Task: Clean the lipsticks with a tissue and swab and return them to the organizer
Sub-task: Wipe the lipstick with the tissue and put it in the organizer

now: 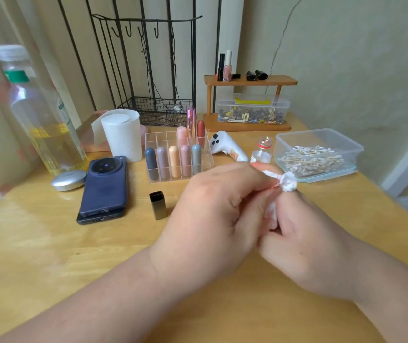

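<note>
Although the lipstick being cleaned is hidden between the hands, the white tissue [288, 183] bunched around it shows plainly, held above the desk [49, 243] in front of the organizer [159, 139]. The left hand [212, 214] curls its fingers round the tissue's upper end, and the right hand [304, 241] pinches its lower folds. The bare lipstick body probably sits inside the wad, though I cannot see it.

Such a thing is likely light and rigid in its case, but the colour stick is soft, waxy and easily snapped or smeared. The hold therefore belongs on the hard barrel, with the tissue only brushing the tip. The tissue itself is limp and would tear if twisted hard.

A black cap [158, 205] stands upright on the desk to the left of the hands, apart from them. Behind it the organizer holds several capped lipsticks [174, 160] upright in its compartments. Farther right sits a clear tub [353, 147] of cotton swabs [311, 159], and a tissue roll [123, 134] stands left of the organizer.
</note>
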Action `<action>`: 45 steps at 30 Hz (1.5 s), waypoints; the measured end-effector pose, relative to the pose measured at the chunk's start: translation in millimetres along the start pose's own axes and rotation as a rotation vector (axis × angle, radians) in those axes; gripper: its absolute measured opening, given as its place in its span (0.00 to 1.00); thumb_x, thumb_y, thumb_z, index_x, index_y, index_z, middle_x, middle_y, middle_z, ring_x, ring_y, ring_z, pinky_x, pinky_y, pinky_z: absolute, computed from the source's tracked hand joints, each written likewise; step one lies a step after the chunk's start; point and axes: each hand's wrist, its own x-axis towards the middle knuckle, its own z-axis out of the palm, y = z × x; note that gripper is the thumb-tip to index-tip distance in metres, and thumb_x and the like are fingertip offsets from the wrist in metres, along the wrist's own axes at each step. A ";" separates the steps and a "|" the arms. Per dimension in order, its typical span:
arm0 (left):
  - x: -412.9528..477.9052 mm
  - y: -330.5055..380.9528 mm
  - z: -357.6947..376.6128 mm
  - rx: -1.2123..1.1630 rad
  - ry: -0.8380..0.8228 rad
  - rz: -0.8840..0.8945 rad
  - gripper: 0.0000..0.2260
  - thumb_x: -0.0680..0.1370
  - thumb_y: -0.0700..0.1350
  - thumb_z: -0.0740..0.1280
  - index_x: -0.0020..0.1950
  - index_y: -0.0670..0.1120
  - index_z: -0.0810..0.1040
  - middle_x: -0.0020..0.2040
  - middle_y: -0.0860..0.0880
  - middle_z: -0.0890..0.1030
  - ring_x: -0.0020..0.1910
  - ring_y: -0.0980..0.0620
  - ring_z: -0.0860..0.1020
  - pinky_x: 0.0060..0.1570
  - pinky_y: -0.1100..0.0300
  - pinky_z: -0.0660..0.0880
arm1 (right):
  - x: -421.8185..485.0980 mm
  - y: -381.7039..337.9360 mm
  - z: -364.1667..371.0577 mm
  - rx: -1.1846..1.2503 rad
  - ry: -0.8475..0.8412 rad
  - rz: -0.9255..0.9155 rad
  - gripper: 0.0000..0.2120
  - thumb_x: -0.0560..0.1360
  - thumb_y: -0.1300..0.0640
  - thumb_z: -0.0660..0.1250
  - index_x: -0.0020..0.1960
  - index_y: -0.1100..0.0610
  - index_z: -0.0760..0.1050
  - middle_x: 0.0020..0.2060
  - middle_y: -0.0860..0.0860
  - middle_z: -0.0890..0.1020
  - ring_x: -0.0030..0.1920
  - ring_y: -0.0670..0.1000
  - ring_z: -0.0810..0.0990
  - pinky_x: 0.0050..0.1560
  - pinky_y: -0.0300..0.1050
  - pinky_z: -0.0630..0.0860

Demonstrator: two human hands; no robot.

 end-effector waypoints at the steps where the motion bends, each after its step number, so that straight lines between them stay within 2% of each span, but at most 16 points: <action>1: -0.1 -3.1 -0.2 0.030 0.015 -0.006 0.04 0.78 0.35 0.70 0.44 0.42 0.83 0.38 0.52 0.81 0.38 0.58 0.77 0.42 0.66 0.73 | 0.8 2.9 0.6 0.117 -0.055 -0.044 0.14 0.73 0.65 0.67 0.41 0.52 0.63 0.33 0.44 0.76 0.34 0.44 0.75 0.32 0.38 0.73; 4: 2.4 -6.7 -3.1 0.063 0.039 -0.057 0.04 0.78 0.38 0.70 0.46 0.43 0.84 0.38 0.53 0.82 0.39 0.57 0.79 0.43 0.65 0.75 | 1.9 -6.3 -9.0 0.550 -0.166 -0.228 0.20 0.69 0.77 0.57 0.44 0.52 0.65 0.33 0.34 0.76 0.35 0.36 0.74 0.37 0.30 0.70; 8: 12.1 -4.2 -14.1 -0.127 0.026 -0.419 0.04 0.79 0.44 0.71 0.47 0.47 0.86 0.37 0.56 0.85 0.37 0.61 0.82 0.42 0.64 0.79 | 11.6 8.8 0.2 0.778 0.061 -0.162 0.13 0.73 0.65 0.63 0.54 0.54 0.76 0.44 0.46 0.85 0.44 0.45 0.83 0.44 0.40 0.79; 12: 23.2 -4.0 -32.3 -0.202 -0.132 -0.591 0.10 0.81 0.46 0.68 0.61 0.51 0.83 0.45 0.57 0.87 0.44 0.62 0.84 0.51 0.62 0.81 | 17.6 26.7 6.3 0.515 0.339 -0.073 0.04 0.74 0.59 0.66 0.44 0.55 0.80 0.36 0.52 0.84 0.38 0.55 0.81 0.37 0.45 0.76; 15: 24.1 -16.4 -61.7 -0.098 -0.012 -0.671 0.12 0.79 0.49 0.69 0.62 0.53 0.81 0.44 0.58 0.86 0.42 0.61 0.83 0.49 0.57 0.82 | 23.9 36.7 13.6 0.387 0.386 -0.009 0.05 0.75 0.63 0.69 0.42 0.55 0.80 0.32 0.57 0.80 0.35 0.61 0.78 0.35 0.50 0.74; 19: 9.6 -38.5 -95.4 0.299 0.060 -0.712 0.07 0.78 0.53 0.70 0.53 0.55 0.84 0.45 0.58 0.84 0.45 0.61 0.81 0.50 0.58 0.78 | 33.2 42.0 31.3 0.178 0.333 -0.008 0.09 0.72 0.63 0.70 0.44 0.49 0.76 0.29 0.48 0.77 0.32 0.50 0.75 0.36 0.50 0.75; 21: -6.6 -49.5 -93.8 0.398 -0.075 -0.746 0.12 0.76 0.55 0.71 0.58 0.55 0.81 0.52 0.57 0.81 0.52 0.57 0.79 0.51 0.57 0.74 | 38.1 39.3 39.2 0.032 0.313 -0.050 0.09 0.71 0.62 0.71 0.44 0.48 0.76 0.27 0.45 0.73 0.31 0.48 0.72 0.33 0.48 0.71; 23: -24.2 -58.7 -84.8 0.414 -0.239 -0.742 0.22 0.75 0.56 0.72 0.68 0.57 0.74 0.61 0.57 0.75 0.61 0.55 0.73 0.60 0.56 0.71 | 43.3 34.6 44.7 -0.067 0.297 -0.096 0.09 0.71 0.62 0.72 0.47 0.50 0.77 0.28 0.41 0.69 0.32 0.46 0.69 0.33 0.45 0.67; 26: -40.2 -69.5 -70.7 0.452 -0.362 -0.709 0.29 0.76 0.54 0.72 0.76 0.58 0.66 0.67 0.55 0.71 0.68 0.52 0.66 0.68 0.54 0.66 | 45.1 34.3 51.8 -0.069 0.133 -0.130 0.16 0.69 0.60 0.70 0.55 0.47 0.77 0.39 0.39 0.72 0.41 0.46 0.74 0.42 0.47 0.74; 28: -43.9 -75.9 -63.6 0.482 -0.362 -0.681 0.25 0.78 0.49 0.70 0.74 0.58 0.69 0.66 0.56 0.72 0.68 0.53 0.67 0.65 0.59 0.66 | 41.3 34.6 51.9 -0.038 0.030 -0.144 0.20 0.69 0.58 0.68 0.59 0.43 0.75 0.46 0.37 0.73 0.44 0.43 0.75 0.46 0.48 0.76; 31: -46.6 -80.7 -60.2 0.454 -0.280 -0.673 0.17 0.79 0.46 0.69 0.67 0.57 0.77 0.59 0.58 0.77 0.59 0.55 0.76 0.57 0.66 0.69 | 37.6 37.4 45.8 0.039 0.026 -0.154 0.23 0.69 0.61 0.67 0.61 0.44 0.77 0.45 0.30 0.72 0.42 0.40 0.74 0.43 0.41 0.72; 35: -49.0 -72.9 -62.5 0.165 -0.001 -0.729 0.12 0.73 0.49 0.77 0.54 0.59 0.81 0.47 0.60 0.84 0.47 0.62 0.82 0.49 0.71 0.73 | 35.3 40.5 42.5 0.183 0.214 -0.211 0.18 0.69 0.66 0.70 0.56 0.51 0.80 0.45 0.39 0.77 0.33 0.51 0.72 0.37 0.44 0.74; 38: -48.1 -63.8 -63.0 -0.187 0.213 -0.769 0.13 0.66 0.50 0.80 0.47 0.53 0.82 0.43 0.53 0.87 0.45 0.55 0.85 0.51 0.59 0.78 | 32.7 40.5 42.8 0.337 0.287 -0.242 0.17 0.69 0.65 0.64 0.54 0.53 0.81 0.42 0.45 0.79 0.28 0.52 0.70 0.33 0.35 0.69; 40: -48.2 -60.3 -64.1 -0.350 0.311 -0.769 0.16 0.63 0.51 0.83 0.45 0.50 0.82 0.43 0.43 0.85 0.44 0.49 0.83 0.50 0.53 0.79 | 32.7 40.8 42.5 0.354 0.240 -0.252 0.18 0.69 0.67 0.60 0.51 0.54 0.82 0.41 0.47 0.80 0.30 0.50 0.71 0.33 0.34 0.68; 42: -48.7 -59.7 -64.1 -0.491 0.367 -0.780 0.17 0.61 0.49 0.85 0.43 0.49 0.81 0.42 0.37 0.82 0.39 0.50 0.80 0.45 0.57 0.77 | 33.3 40.6 42.5 0.300 0.168 -0.286 0.16 0.67 0.67 0.59 0.47 0.56 0.83 0.39 0.48 0.81 0.34 0.49 0.73 0.34 0.36 0.67; 45: -49.3 -56.8 -57.5 -0.754 0.368 -0.834 0.15 0.64 0.42 0.81 0.45 0.44 0.78 0.37 0.45 0.81 0.33 0.53 0.77 0.36 0.64 0.75 | 31.9 40.8 42.1 0.355 0.189 -0.298 0.15 0.68 0.60 0.59 0.48 0.56 0.82 0.40 0.44 0.81 0.38 0.46 0.74 0.40 0.34 0.68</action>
